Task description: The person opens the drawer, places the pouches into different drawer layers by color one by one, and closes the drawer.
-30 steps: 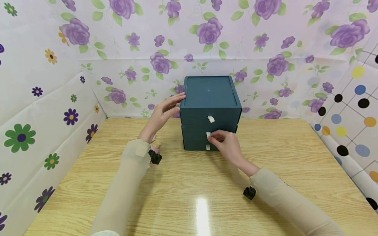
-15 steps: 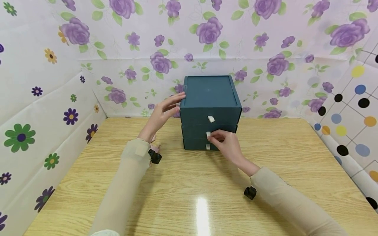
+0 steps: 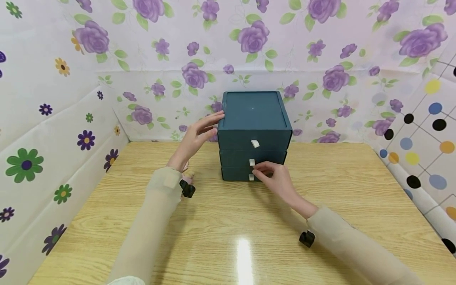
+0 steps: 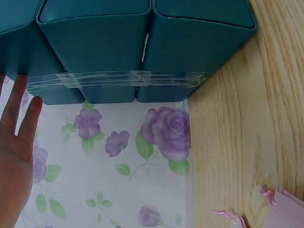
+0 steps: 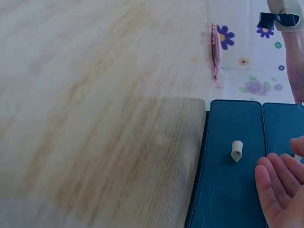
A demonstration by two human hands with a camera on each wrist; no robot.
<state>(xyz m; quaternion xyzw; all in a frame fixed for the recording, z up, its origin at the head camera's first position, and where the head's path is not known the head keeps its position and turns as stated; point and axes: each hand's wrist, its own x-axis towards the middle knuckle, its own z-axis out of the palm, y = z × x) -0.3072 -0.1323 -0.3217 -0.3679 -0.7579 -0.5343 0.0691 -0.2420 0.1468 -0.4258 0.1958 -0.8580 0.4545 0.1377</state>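
Note:
A dark teal unit of three stacked drawers (image 3: pixel 253 111) stands against the back cloth. White tabs mark the drawer fronts: upper tab (image 3: pixel 255 143), middle tab (image 3: pixel 251 162) and lower tab (image 3: pixel 251 177). My left hand (image 3: pixel 196 136) rests its extended fingers on the unit's left upper edge. In the left wrist view, clear tape (image 4: pixel 137 78) runs across the drawers' side. My right hand (image 3: pixel 278 178) is at the front, its fingertips just below and right of the middle tab, not gripping it. Its fingers are fairly straight in the right wrist view. All the drawers look closed.
A pink pouch (image 4: pixel 287 211) with a twisted cord lies on the wooden table (image 3: pixel 213 229), mostly hidden behind the left wrist in the head view. Flowered cloth (image 3: pixel 160 103) hangs behind and at left; dotted cloth (image 3: pixel 420 150) hangs at right.
My right hand has let go of the middle tab and moved slightly down and right. My left hand has stayed on the unit's edge.

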